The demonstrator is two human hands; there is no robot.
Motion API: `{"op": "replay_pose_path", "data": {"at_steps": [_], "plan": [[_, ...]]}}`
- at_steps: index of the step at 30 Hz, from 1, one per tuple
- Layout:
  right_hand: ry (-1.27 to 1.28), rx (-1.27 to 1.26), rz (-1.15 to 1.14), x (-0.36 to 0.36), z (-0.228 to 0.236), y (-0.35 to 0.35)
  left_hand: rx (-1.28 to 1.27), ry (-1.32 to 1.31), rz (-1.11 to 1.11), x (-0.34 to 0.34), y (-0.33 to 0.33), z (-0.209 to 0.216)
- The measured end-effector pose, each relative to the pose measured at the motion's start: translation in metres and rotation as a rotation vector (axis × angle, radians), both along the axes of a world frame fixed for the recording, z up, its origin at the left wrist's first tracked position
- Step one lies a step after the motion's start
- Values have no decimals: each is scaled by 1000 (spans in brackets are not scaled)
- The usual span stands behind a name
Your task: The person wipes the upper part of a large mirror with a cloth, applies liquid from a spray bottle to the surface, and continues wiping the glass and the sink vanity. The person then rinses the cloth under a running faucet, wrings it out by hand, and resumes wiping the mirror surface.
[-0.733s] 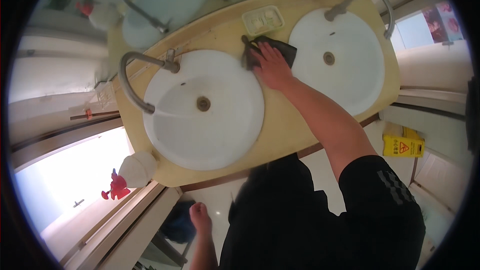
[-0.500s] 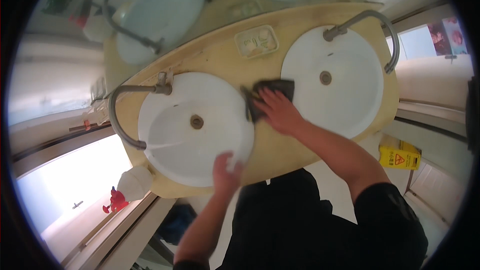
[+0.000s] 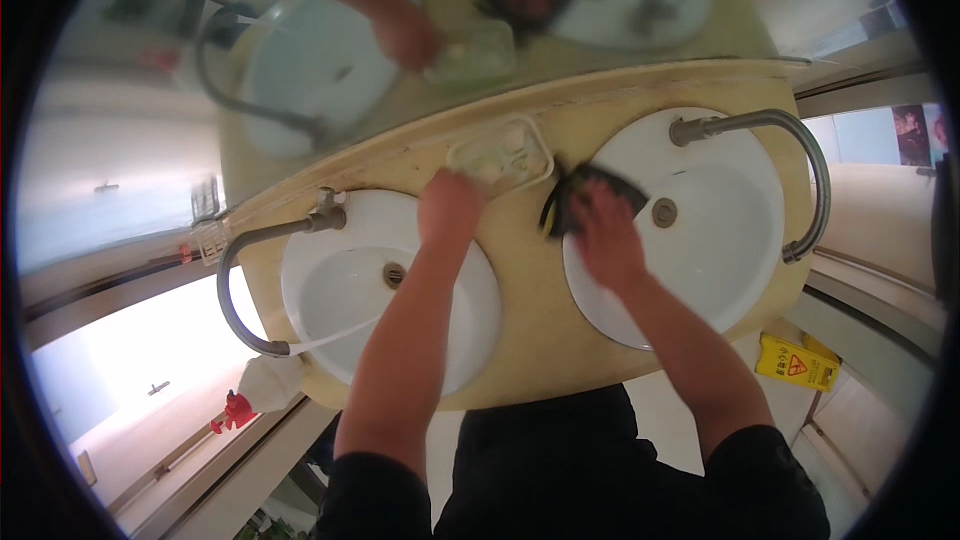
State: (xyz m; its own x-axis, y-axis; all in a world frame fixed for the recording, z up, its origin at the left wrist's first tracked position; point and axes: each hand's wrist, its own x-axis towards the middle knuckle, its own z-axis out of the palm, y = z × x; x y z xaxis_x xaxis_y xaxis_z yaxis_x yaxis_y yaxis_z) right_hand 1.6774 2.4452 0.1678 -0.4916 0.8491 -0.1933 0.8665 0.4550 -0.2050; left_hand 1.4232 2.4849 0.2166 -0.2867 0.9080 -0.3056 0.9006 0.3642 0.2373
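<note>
My left hand [image 3: 449,208] reaches over the left basin [image 3: 318,280], its fingers closed at the near left corner of a pale rectangular soap dish [image 3: 535,158]; the fingertips are partly hidden. Pale and greenish pieces lie inside the dish. My right hand [image 3: 607,240] presses a dark cloth [image 3: 625,190] at the left rim of the right basin [image 3: 735,230], fingers laid over it. Part of the cloth rests on the yellowish counter [image 3: 535,290] between the basins.
A curved left faucet [image 3: 240,260] pours a stream of water into the left basin. Another faucet [image 3: 822,175] arches over the right one. A mirror [image 3: 440,0] stands behind the counter. A white bottle with a red spray head [image 3: 238,410] is at left, a yellow warning sign [image 3: 797,362] at right.
My left hand has gone from the front of the left basin to the soap dish. My right hand and the cloth have shifted right onto the right basin's rim. The view has tilted upward.
</note>
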Motion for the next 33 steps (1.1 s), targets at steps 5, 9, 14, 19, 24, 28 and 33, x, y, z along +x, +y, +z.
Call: {"op": "replay_pose_path", "data": {"at_steps": [5,9,14,19,24,28,33], "plan": [[-37,250,-429,-35,-26,102,44,-142,352,-43,-127,31],[192,184,-308,-137,-25,71,-96,-245,587,-43,-207,71],[488,-45,273,-184,-31,42,-81,-280,662,-37,-259,82],[195,-61,349,-70,-18,43,-61,-271,638,-45,-294,66],[237,215,-92,-112,-11,51,-65,-300,677,-35,-293,76],[558,12,508,-238,-36,78,-97,-288,710,-23,-296,89],[535,-148,634,-285,-30,84,-55,-286,677,-16,-302,83]]}}
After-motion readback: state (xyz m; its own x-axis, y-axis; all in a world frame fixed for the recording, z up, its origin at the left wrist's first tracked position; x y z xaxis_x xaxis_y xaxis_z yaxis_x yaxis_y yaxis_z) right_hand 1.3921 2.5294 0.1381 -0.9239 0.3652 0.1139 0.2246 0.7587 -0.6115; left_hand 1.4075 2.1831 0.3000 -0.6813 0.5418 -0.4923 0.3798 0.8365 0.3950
